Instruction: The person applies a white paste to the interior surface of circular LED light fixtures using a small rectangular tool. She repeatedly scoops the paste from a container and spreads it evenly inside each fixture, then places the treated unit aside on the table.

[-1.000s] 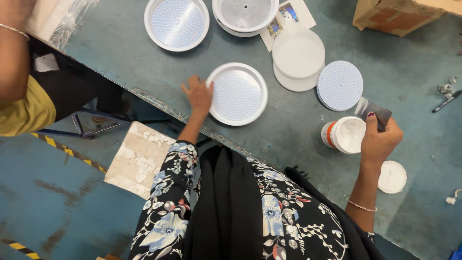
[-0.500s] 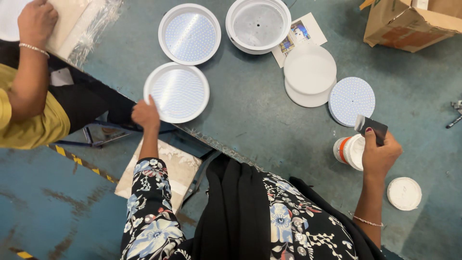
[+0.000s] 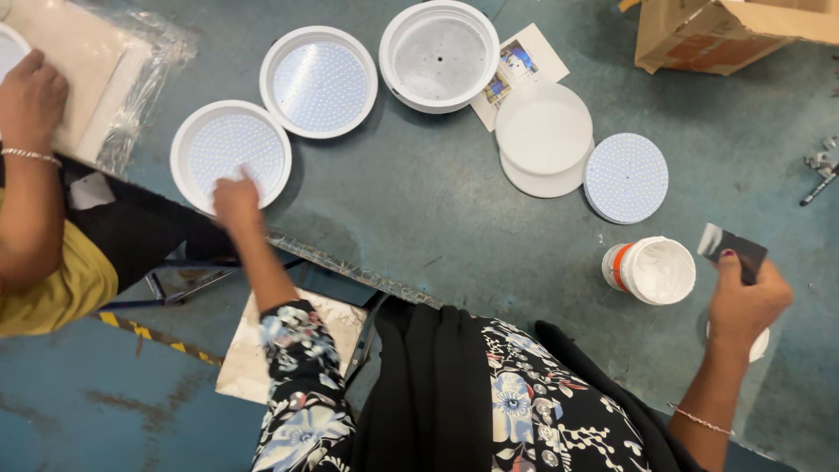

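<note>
My left hand (image 3: 234, 197) rests its fingers on the near rim of a round white lamp housing (image 3: 230, 154) with a dotted panel inside, at the table's left edge. My right hand (image 3: 743, 297) grips a small dark flat scraper (image 3: 732, 247) beside an open white jar of white paste (image 3: 651, 270). A white lid (image 3: 759, 344) lies partly hidden under that hand.
A second dotted housing (image 3: 319, 81) and an empty white housing (image 3: 439, 56) lie farther back. White discs (image 3: 544, 140), a dotted round panel (image 3: 626, 177), a printed card (image 3: 518, 69), a cardboard box (image 3: 725, 35). Another person's hand (image 3: 31, 96) rests on bagged white material at left.
My left hand has slid the dotted housing leftward along the table edge, next to the other one. My right hand still holds the scraper by the jar.
</note>
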